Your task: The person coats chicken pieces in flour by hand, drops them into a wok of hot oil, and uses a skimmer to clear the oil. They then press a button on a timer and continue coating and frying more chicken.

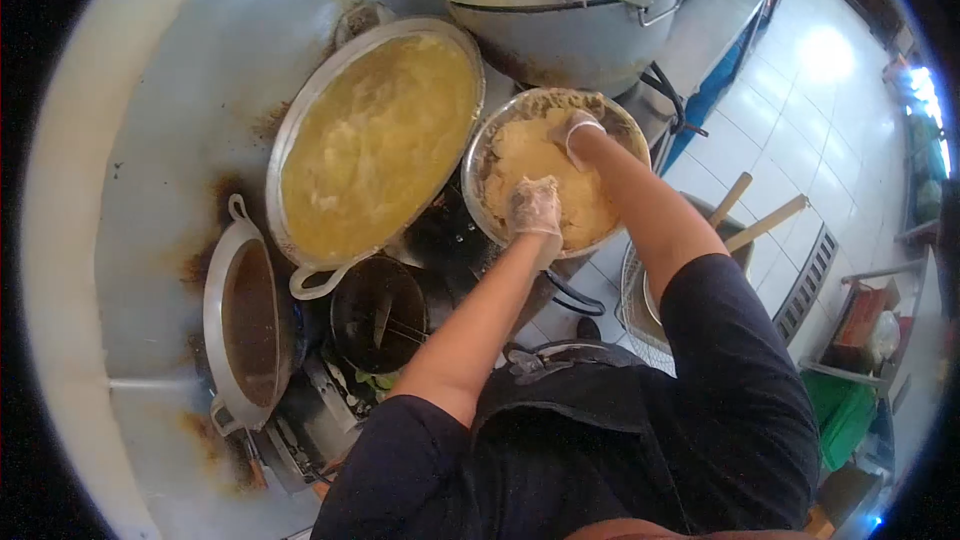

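A round metal bowl (476,202) holds pale yellow, crumbly flour or batter mix (522,145). My left hand (534,212), in a clear plastic glove, is over the near side of the bowl. Its fingers are curled and caked with the mix; what lies inside them is hidden. On the bowl's right side, my right hand (578,132), also gloved, reaches down into the mix. Its fingers are buried or turned from view. More mix clings to the bowl's inner wall.
Left of the bowl stands a wide pan (277,175) of bubbling yellow oil. A smaller pan (212,320) of dark liquid and a black wok (350,315) sit nearer. A large lidded pot (560,35) is behind. Wooden handles (765,222) stick up at right.
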Demonstrator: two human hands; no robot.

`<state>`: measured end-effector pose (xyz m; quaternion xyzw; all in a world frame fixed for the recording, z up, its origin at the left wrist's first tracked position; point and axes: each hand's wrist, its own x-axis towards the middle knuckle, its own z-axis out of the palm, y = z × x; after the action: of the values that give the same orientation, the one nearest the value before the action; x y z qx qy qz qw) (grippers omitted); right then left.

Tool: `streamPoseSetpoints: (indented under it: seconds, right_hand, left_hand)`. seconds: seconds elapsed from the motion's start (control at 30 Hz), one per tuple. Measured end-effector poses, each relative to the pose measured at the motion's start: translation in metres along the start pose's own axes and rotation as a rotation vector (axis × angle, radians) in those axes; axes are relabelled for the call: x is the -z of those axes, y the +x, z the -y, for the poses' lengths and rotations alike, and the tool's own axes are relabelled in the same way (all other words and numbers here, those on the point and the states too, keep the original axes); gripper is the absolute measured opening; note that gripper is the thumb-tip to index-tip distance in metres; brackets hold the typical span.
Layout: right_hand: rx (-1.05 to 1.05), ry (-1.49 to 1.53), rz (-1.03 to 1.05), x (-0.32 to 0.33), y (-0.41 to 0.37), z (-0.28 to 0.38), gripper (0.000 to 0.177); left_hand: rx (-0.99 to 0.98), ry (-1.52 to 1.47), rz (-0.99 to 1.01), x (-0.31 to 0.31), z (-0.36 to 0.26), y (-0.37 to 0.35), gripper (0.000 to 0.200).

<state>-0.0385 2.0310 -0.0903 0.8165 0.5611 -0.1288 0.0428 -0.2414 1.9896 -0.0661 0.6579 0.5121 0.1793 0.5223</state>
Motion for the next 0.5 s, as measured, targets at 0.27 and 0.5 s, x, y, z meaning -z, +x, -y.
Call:
streamPoseSetpoints:
  seconds: [0.27, 0.5]
  right_hand:
    - [-0.047, -0.117, 0.260, 0.012, -0.001, 0.002, 0.044]
    - [0.110, 0.245, -0.015, 0.067, -0.073, 0.002, 0.042]
  left_hand:
    - [-0.221, 0.249, 0.030, 0.015, 0.001, 0.022, 0.038]
    - [-0.877, 0.493, -0.197, 0.037, -0.023, 0.023, 0.029]
